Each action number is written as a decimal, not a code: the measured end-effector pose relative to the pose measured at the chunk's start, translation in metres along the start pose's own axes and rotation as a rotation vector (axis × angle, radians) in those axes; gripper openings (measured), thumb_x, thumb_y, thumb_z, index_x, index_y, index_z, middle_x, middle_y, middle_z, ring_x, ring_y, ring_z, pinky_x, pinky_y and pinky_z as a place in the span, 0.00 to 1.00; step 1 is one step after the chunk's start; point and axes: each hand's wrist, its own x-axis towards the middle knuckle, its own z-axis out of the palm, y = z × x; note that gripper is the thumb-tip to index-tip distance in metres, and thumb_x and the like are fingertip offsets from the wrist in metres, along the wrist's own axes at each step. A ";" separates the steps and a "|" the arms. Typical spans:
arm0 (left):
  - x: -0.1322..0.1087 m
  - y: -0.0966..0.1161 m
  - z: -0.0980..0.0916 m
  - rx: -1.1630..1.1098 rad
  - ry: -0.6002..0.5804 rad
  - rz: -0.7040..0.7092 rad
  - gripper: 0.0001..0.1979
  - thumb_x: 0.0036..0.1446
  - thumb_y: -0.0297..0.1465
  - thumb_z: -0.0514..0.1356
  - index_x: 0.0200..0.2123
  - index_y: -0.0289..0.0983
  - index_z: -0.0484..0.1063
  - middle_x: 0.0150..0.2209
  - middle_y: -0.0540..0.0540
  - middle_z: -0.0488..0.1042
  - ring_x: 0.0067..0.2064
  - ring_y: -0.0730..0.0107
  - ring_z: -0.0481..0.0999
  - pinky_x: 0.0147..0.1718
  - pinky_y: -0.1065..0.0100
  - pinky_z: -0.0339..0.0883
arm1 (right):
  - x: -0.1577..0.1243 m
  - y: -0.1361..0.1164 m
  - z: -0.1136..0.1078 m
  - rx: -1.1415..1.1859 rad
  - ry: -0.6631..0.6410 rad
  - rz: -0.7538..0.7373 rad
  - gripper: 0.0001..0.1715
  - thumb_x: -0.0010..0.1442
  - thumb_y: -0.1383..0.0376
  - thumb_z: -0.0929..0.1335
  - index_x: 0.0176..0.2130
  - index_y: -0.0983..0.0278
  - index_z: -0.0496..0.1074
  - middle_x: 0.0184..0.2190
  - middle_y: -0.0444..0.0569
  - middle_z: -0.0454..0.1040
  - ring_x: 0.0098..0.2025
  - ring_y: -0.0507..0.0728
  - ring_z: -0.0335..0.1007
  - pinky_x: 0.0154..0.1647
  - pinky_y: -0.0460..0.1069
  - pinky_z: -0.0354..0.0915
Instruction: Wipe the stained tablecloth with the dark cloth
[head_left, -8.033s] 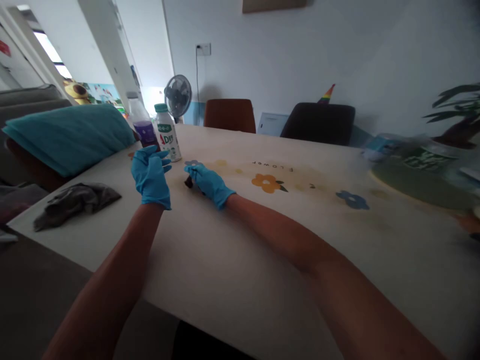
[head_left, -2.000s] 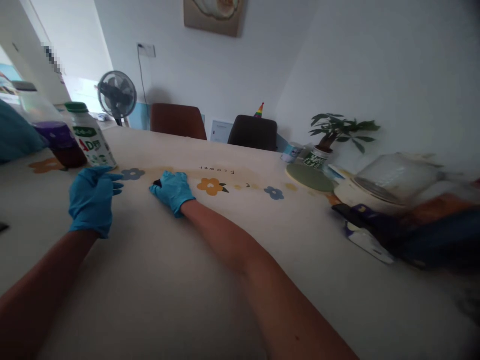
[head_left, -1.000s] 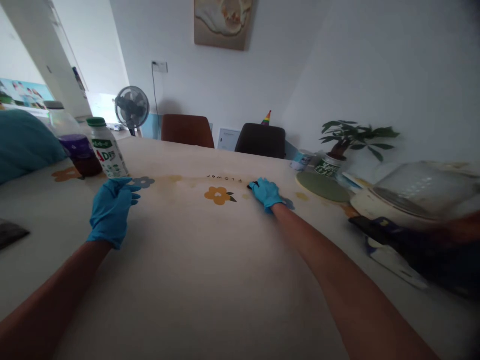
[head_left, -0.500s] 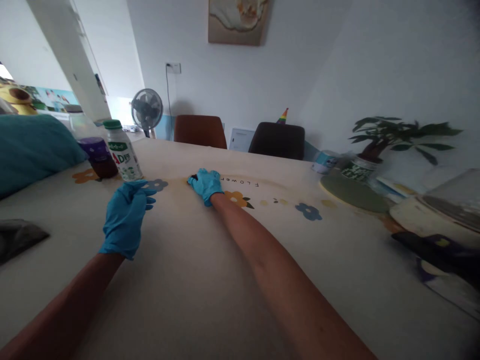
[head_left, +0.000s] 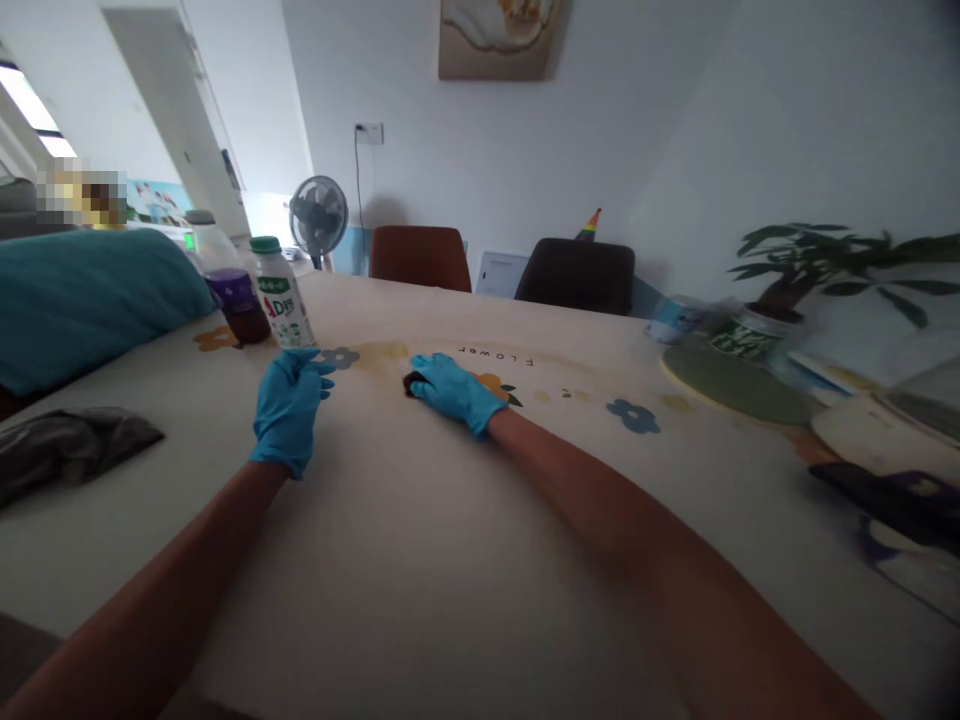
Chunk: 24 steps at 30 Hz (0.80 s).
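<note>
Dim, grey light; the brightest spots are a window [head_left: 31,103] and the glow [head_left: 268,216] behind the fan [head_left: 319,215], past the desk's [head_left: 420,540] far left corner. Its near edge darkens; things along its right edge look smeared and stretched.

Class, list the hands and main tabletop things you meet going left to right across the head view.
Grey cloth, purple-labelled bottle, left hand, small dark item, right hand, green mat, cream container. Left out for overlapping: white bottle, potted plant.
</note>
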 end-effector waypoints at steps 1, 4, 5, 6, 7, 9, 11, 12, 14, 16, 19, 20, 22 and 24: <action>0.000 0.000 0.001 0.000 0.002 -0.003 0.12 0.59 0.27 0.63 0.45 0.43 0.78 0.40 0.43 0.88 0.35 0.61 0.84 0.36 0.63 0.79 | -0.017 0.004 -0.003 0.007 -0.007 -0.014 0.19 0.86 0.63 0.72 0.67 0.60 0.89 0.75 0.55 0.89 0.77 0.68 0.83 0.84 0.59 0.71; 0.000 -0.001 0.002 0.002 0.014 -0.014 0.11 0.62 0.25 0.62 0.45 0.43 0.78 0.40 0.43 0.88 0.35 0.62 0.84 0.38 0.63 0.79 | -0.071 0.020 -0.006 0.024 -0.028 -0.039 0.23 0.82 0.61 0.73 0.69 0.56 0.90 0.77 0.54 0.87 0.82 0.73 0.79 0.89 0.67 0.71; 0.000 -0.001 0.002 0.002 0.018 -0.020 0.10 0.63 0.25 0.62 0.46 0.43 0.77 0.41 0.43 0.88 0.36 0.62 0.84 0.38 0.62 0.79 | -0.089 0.026 -0.006 0.039 -0.034 -0.046 0.24 0.82 0.59 0.73 0.70 0.54 0.91 0.78 0.53 0.87 0.84 0.74 0.78 0.90 0.70 0.70; 0.001 -0.002 0.002 0.001 0.019 -0.027 0.10 0.64 0.24 0.62 0.46 0.43 0.77 0.41 0.43 0.88 0.36 0.62 0.84 0.39 0.62 0.79 | -0.106 0.032 -0.005 0.069 -0.034 -0.052 0.26 0.81 0.56 0.73 0.71 0.52 0.91 0.79 0.52 0.86 0.86 0.75 0.76 0.91 0.72 0.69; 0.001 -0.002 0.001 -0.002 0.018 -0.034 0.11 0.64 0.24 0.62 0.46 0.43 0.77 0.41 0.43 0.87 0.36 0.62 0.84 0.39 0.62 0.79 | -0.122 0.038 -0.003 0.103 -0.032 -0.053 0.29 0.81 0.54 0.73 0.73 0.50 0.90 0.81 0.50 0.85 0.88 0.76 0.74 0.92 0.73 0.68; 0.002 -0.004 0.000 -0.006 0.000 -0.035 0.11 0.63 0.23 0.63 0.47 0.43 0.77 0.41 0.43 0.87 0.36 0.62 0.84 0.39 0.62 0.80 | -0.148 0.047 0.001 0.166 -0.035 -0.047 0.35 0.80 0.50 0.74 0.79 0.46 0.87 0.84 0.48 0.81 0.92 0.76 0.68 0.94 0.76 0.66; 0.003 -0.005 0.000 -0.011 -0.019 -0.024 0.12 0.63 0.24 0.64 0.47 0.43 0.77 0.41 0.43 0.88 0.36 0.63 0.84 0.38 0.63 0.80 | -0.163 0.053 0.004 0.195 -0.056 -0.042 0.38 0.80 0.48 0.74 0.83 0.44 0.84 0.87 0.46 0.78 0.95 0.75 0.63 0.95 0.78 0.64; 0.003 -0.006 0.000 -0.017 -0.023 -0.017 0.12 0.62 0.25 0.64 0.47 0.43 0.77 0.41 0.43 0.88 0.36 0.63 0.84 0.38 0.63 0.80 | -0.166 0.054 0.005 0.197 -0.068 -0.051 0.39 0.80 0.47 0.74 0.83 0.43 0.83 0.87 0.45 0.78 0.95 0.75 0.61 0.95 0.78 0.64; 0.002 -0.008 0.002 -0.027 -0.022 -0.012 0.11 0.61 0.27 0.65 0.47 0.43 0.77 0.41 0.44 0.88 0.37 0.63 0.84 0.38 0.64 0.80 | -0.160 0.051 0.005 0.182 -0.075 -0.099 0.37 0.81 0.47 0.75 0.83 0.46 0.83 0.87 0.48 0.78 0.94 0.76 0.63 0.95 0.77 0.63; 0.002 -0.011 0.003 -0.025 -0.026 -0.013 0.12 0.60 0.29 0.65 0.48 0.42 0.77 0.41 0.46 0.88 0.37 0.62 0.84 0.38 0.64 0.80 | -0.141 0.043 0.007 0.152 -0.073 -0.170 0.32 0.83 0.49 0.75 0.78 0.52 0.86 0.83 0.54 0.82 0.88 0.77 0.73 0.93 0.76 0.66; 0.003 -0.014 0.005 -0.005 -0.042 -0.003 0.13 0.59 0.31 0.64 0.49 0.42 0.77 0.41 0.46 0.87 0.37 0.62 0.83 0.39 0.65 0.78 | -0.092 0.026 0.014 0.127 -0.067 -0.176 0.20 0.84 0.56 0.74 0.66 0.58 0.90 0.73 0.59 0.88 0.75 0.75 0.84 0.88 0.73 0.71; 0.003 -0.015 0.005 -0.006 -0.045 0.002 0.13 0.59 0.31 0.64 0.48 0.42 0.77 0.41 0.46 0.87 0.38 0.62 0.83 0.39 0.65 0.78 | -0.072 0.020 0.017 0.132 -0.054 -0.140 0.19 0.84 0.58 0.73 0.64 0.60 0.90 0.72 0.61 0.89 0.74 0.74 0.84 0.87 0.72 0.72; 0.003 -0.017 0.004 -0.022 -0.050 0.008 0.14 0.58 0.31 0.63 0.48 0.42 0.77 0.42 0.45 0.87 0.38 0.61 0.83 0.40 0.63 0.79 | -0.030 0.010 0.026 0.164 -0.005 -0.055 0.21 0.85 0.63 0.71 0.67 0.63 0.89 0.72 0.63 0.88 0.76 0.75 0.82 0.87 0.71 0.71; 0.003 -0.019 0.005 -0.039 -0.055 0.014 0.14 0.57 0.30 0.64 0.48 0.42 0.77 0.42 0.44 0.87 0.40 0.59 0.84 0.41 0.63 0.80 | 0.013 0.005 0.034 0.200 0.034 -0.020 0.24 0.86 0.65 0.70 0.72 0.65 0.87 0.74 0.64 0.88 0.79 0.75 0.80 0.87 0.71 0.70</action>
